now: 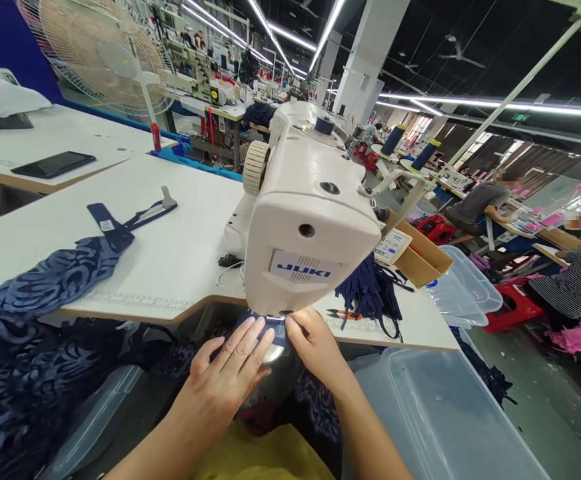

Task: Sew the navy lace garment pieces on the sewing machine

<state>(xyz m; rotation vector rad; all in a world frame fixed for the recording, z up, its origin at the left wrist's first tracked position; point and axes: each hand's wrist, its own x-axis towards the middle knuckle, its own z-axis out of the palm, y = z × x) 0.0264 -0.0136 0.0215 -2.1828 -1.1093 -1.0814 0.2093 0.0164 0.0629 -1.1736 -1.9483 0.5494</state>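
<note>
Garment factory, sewing machine (305, 233), workers seated

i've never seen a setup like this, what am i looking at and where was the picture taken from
This single picture comes from a camera worn on a person's head, looking forward and down, so the two bare hands at the bottom are the wearer's own. The big cream-coloured machine marked JUKI is a sewing machine. The left hand lies flat and the right hand has its fingers bent, both on a piece of navy fabric under the machine's head.

On the white tabletop, a blue patterned garment lies to the left; to the right are a bunch of navy straps and small orange-handled snips. Farther back, other people sit at tables.
</note>
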